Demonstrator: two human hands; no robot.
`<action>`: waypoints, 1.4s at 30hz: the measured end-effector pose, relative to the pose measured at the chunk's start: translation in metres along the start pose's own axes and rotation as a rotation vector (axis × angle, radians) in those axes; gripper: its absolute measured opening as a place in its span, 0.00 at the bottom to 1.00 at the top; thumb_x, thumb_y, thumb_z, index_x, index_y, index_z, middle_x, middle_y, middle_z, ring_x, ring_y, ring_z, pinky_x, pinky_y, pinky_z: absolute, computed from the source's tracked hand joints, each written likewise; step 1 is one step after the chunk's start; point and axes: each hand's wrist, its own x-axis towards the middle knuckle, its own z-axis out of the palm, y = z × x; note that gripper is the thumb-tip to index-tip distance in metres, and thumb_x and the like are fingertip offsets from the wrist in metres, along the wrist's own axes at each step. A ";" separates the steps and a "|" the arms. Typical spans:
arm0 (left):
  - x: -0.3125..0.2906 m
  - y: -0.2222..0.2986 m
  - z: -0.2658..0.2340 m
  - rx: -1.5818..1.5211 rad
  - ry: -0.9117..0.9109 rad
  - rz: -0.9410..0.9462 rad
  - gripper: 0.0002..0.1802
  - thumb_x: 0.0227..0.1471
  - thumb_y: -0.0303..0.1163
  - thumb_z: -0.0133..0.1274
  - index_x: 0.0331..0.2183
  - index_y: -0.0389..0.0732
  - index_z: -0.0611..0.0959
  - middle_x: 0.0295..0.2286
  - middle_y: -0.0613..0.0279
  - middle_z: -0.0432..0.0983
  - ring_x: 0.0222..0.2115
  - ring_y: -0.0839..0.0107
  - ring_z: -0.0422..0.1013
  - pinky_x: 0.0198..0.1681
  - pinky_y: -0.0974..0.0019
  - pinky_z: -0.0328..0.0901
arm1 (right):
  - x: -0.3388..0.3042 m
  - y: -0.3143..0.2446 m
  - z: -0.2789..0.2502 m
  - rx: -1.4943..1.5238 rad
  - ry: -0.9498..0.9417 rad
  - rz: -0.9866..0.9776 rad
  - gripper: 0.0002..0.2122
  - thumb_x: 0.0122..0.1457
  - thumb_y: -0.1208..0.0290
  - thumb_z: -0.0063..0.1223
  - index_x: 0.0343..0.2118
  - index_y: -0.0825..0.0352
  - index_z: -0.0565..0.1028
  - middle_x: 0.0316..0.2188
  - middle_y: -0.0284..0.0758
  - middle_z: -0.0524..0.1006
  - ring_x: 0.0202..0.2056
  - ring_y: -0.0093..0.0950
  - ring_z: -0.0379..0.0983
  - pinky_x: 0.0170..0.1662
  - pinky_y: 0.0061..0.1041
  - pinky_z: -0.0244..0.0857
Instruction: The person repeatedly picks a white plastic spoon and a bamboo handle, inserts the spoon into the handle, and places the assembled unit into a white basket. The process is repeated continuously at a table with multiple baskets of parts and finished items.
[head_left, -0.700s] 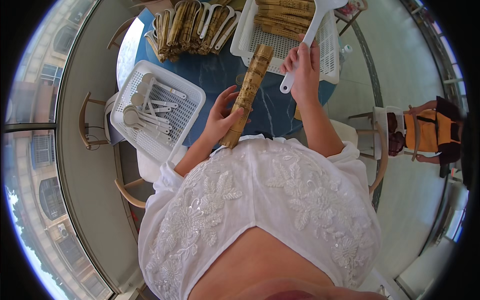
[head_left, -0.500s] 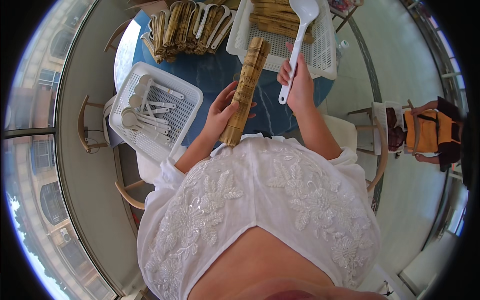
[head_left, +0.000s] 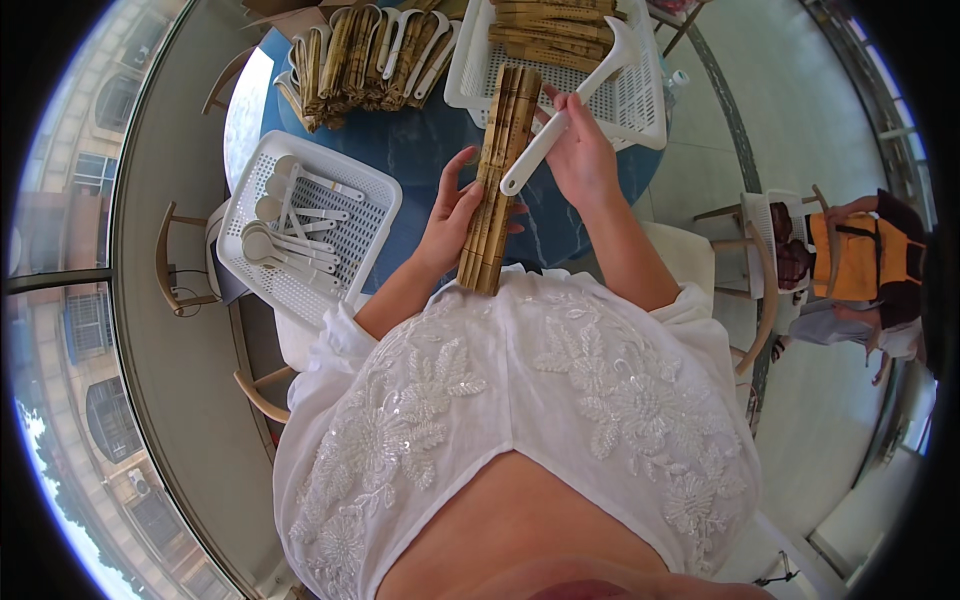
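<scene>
My left hand (head_left: 449, 225) is closed around the lower part of a bamboo-slip scroll (head_left: 490, 215), its thumb across the front. The scroll is a long bundle of narrow brown strips with dark marks, held upright and slightly tilted, its lower end near my blouse. In my right hand (head_left: 583, 160) is a white plastic ladle (head_left: 548, 140), gripped by the handle, its bowl up and to the right, seen side-on. The handle's lower end lies across the scroll's right edge; whether they touch, I cannot tell. Fingers of my right hand reach behind the handle near the scroll.
A white basket (head_left: 385, 235) of several white ladles (head_left: 285, 245) stands at left on the blue round table (head_left: 420, 140). Scrolls paired with ladles (head_left: 370, 60) are piled behind. Another white basket (head_left: 640, 125) holds scrolls (head_left: 550, 30). Wooden chairs (head_left: 765, 290) stand around; a person (head_left: 870, 260) is at far right.
The scroll has turned in my left hand, now showing its separate strips. My right hand has brought the ladle left and tilted it, handle end against or before the scroll.
</scene>
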 end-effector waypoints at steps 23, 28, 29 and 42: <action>0.003 0.038 0.021 1.124 0.163 0.211 0.13 0.51 0.20 0.51 0.41 0.34 0.73 0.42 0.58 0.68 0.31 0.71 0.76 0.28 0.75 0.69 | 0.024 0.003 0.004 -0.384 -0.012 0.171 0.15 0.65 0.51 0.35 0.29 0.56 0.66 0.26 0.25 0.68 0.31 0.20 0.67 0.38 0.28 0.63; 0.005 0.038 0.019 1.124 0.172 0.210 0.12 0.50 0.23 0.52 0.40 0.35 0.74 0.41 0.57 0.69 0.29 0.69 0.76 0.29 0.72 0.70 | 0.025 0.002 0.002 -0.396 -0.037 0.179 0.14 0.64 0.51 0.36 0.30 0.55 0.66 0.27 0.25 0.67 0.31 0.20 0.66 0.39 0.28 0.62; 0.005 0.038 0.018 1.115 0.178 0.202 0.12 0.50 0.24 0.53 0.39 0.36 0.75 0.41 0.56 0.69 0.29 0.67 0.76 0.30 0.70 0.70 | 0.024 0.002 0.004 -0.389 -0.030 0.185 0.14 0.64 0.51 0.36 0.30 0.55 0.66 0.27 0.25 0.67 0.31 0.20 0.66 0.38 0.27 0.62; -0.002 0.042 0.027 0.986 0.181 0.058 0.21 0.48 0.24 0.57 0.41 0.39 0.64 0.31 0.59 0.74 0.30 0.73 0.75 0.30 0.71 0.70 | 0.003 -0.012 0.025 -0.356 -0.176 0.096 0.14 0.65 0.53 0.36 0.30 0.57 0.65 0.27 0.24 0.60 0.28 0.17 0.56 0.34 0.21 0.54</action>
